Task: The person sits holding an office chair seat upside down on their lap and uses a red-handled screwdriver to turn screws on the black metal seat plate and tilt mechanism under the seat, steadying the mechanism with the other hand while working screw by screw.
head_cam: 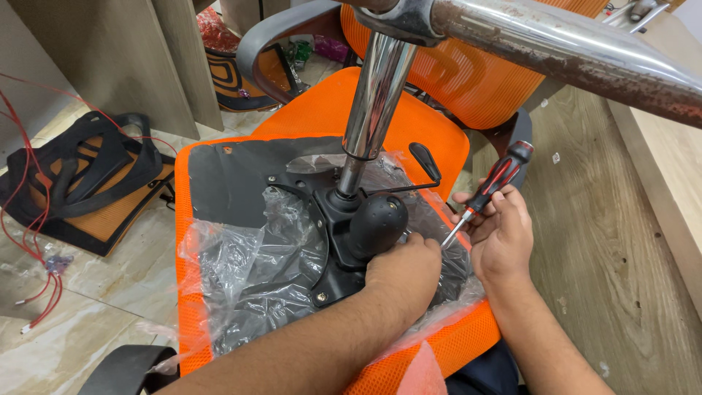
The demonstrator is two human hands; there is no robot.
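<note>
An orange mesh office chair seat (pixel 219 322) lay upside down, its black underside panel partly covered by crinkled clear plastic wrap (pixel 248 271). From the black metal tilt mechanism plate (pixel 333 219) bolted at its middle, a shiny chrome gas-lift column (pixel 373 95) rose toward a rusted chrome base leg (pixel 578 55) crossing the top of the view. A second orange mesh chair back (pixel 461 84) stood behind, beside a pale wooden desk (pixel 614 241). On the tiled floor to the left lay a black plastic chair frame (pixel 88 172) and thin red wires (pixel 29 219). The left hand (pixel 402 271) rested on the plate just beside the round black adjustment knob (pixel 376 223), its grip curled downward; whether it pinched anything could not be told. The right hand (pixel 501 234) had its grip pressed around a red-and-black-handled screwdriver (pixel 493 186), whose tip met the plate near the left fingers.
</note>
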